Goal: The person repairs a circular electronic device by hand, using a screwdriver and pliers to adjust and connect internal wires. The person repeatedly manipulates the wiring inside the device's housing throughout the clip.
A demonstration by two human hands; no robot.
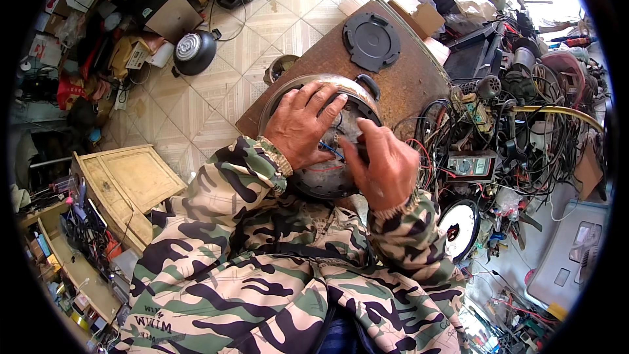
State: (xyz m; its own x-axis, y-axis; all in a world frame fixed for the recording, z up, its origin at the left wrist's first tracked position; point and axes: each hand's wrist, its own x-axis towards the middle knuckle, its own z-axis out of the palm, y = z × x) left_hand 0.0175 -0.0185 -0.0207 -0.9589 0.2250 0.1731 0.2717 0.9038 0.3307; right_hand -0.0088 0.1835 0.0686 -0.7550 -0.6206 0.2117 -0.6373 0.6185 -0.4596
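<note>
A round metal appliance base [318,180] with a black rim, a dark handle and exposed wires sits in front of me, tilted over the table's near end. My left hand [301,124] lies across its upper left, fingers spread over rim and interior, thumb low near a blue wire [331,149]. My right hand [383,160] is at the interior's right side, fingers bent and thumb close to the wiring; whatever it pinches is hidden. A black round plastic cover [371,41] lies flat on the rusty brown table [419,69] beyond the appliance.
Tangled cables, a multimeter [468,166] and a white-and-black round part [457,229] crowd my right. A wooden cabinet [131,190] stands at lower left, with a black pot [195,59] on the tiled floor [190,111]. Cluttered parts pile along both sides.
</note>
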